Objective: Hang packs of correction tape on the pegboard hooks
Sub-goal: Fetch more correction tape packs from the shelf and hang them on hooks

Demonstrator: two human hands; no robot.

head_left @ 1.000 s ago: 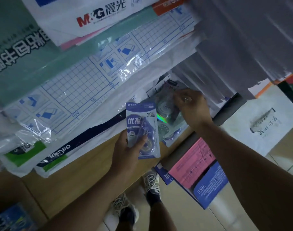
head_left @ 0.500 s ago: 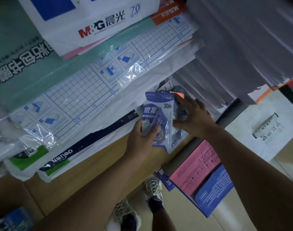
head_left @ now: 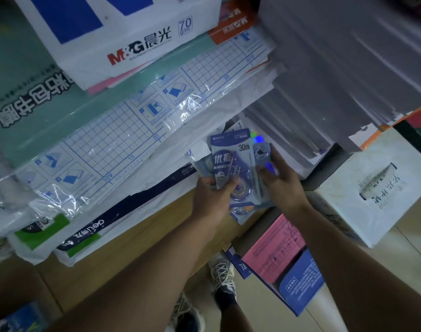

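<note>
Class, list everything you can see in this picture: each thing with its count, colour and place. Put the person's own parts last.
correction tape packs: several, exact count unclear, blue, held between both hands.
paper ream: one, white and blue, top of the stack.
grid sheets: one wrapped bundle, white with blue lines, on the shelf.
grey paper stack: one, upper right.
white box: one, right.
pink pad: one, below the shelf.
shoes: two, pale, on the floor.
left hand: grips the front pack.
right hand: holds the packs behind.

One head-worn view looks steeply down, close over the wooden counter's (head_left: 142, 238) front edge, perhaps tilted slightly; floor (head_left: 408, 255) lies below.
</note>
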